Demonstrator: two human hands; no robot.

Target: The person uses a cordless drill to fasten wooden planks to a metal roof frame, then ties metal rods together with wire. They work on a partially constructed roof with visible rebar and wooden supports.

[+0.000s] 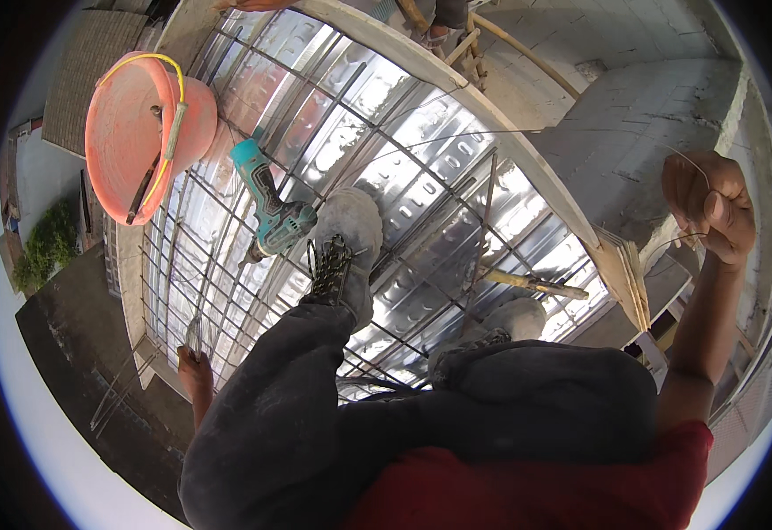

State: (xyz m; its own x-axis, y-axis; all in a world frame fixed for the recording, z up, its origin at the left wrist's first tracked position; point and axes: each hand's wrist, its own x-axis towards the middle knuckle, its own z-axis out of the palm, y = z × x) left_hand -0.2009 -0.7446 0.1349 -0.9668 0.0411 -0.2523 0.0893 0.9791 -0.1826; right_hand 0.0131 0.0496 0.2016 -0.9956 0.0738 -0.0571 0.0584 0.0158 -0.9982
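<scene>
Raised at the far right, my right hand [713, 205] is closed on a thin wire [693, 162], which curves up out of the fist. A fine dark line runs left from near there, over the wall and mesh; whether it is the same wire I cannot tell. Low at the left, beside my knee, my left hand [194, 375] grips a bundle of wires [194, 336], with its fingers partly hidden. Steel rebar mesh [386, 139] covers the shiny metal decking [443, 163] under my shoes. Near my forward shoe [350, 234] lies a teal cordless drill [281, 221].
An orange bucket [193, 110] with a yellow handle lies tipped at the left. A yellow-handled tool [536, 283] rests on the mesh. Concrete edges [492, 110] border the decking. Beyond are a grey block wall [638, 132], wooden poles [527, 55] and another person's foot [439, 34].
</scene>
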